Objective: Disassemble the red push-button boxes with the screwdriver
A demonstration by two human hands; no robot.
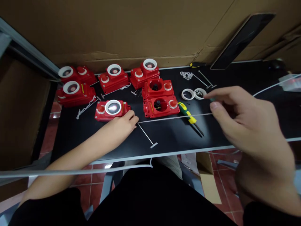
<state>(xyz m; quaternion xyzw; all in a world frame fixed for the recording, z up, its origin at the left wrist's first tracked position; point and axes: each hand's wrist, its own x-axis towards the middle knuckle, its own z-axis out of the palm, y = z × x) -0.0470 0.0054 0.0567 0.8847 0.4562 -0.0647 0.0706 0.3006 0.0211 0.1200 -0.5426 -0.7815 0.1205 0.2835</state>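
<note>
Toward the far left corner of the black table (169,138), four red box-shaped housings with white rings (110,84) stand along the back, from the left edge to the middle. Nearer to the front edge there is one more red housing with a white ring and a shiny window (113,108), and just beside it is the left hand (124,125). Its fingers are closed on one end of a thin white cord (174,118), where the cord meets a slim metal rod with a T-shaped end (145,133). The rod slants toward the front edge, left of its middle.

Behind the cord lie two red housings with open round holes (166,113). Then comes a yellow-and-green screwdriver (187,111), which the cord crosses in this view, and two loose white plastic rings (183,96).

On the right, the right hand (251,119) has its thumb and forefinger slightly apart. The cord passes behind the thumb, and one cannot tell whether the hidden fingers grip it.

For good work, the left hand should pinch the joint firmly, and the cord should be kept straight with gentle tension, free from the screwdriver.
</note>
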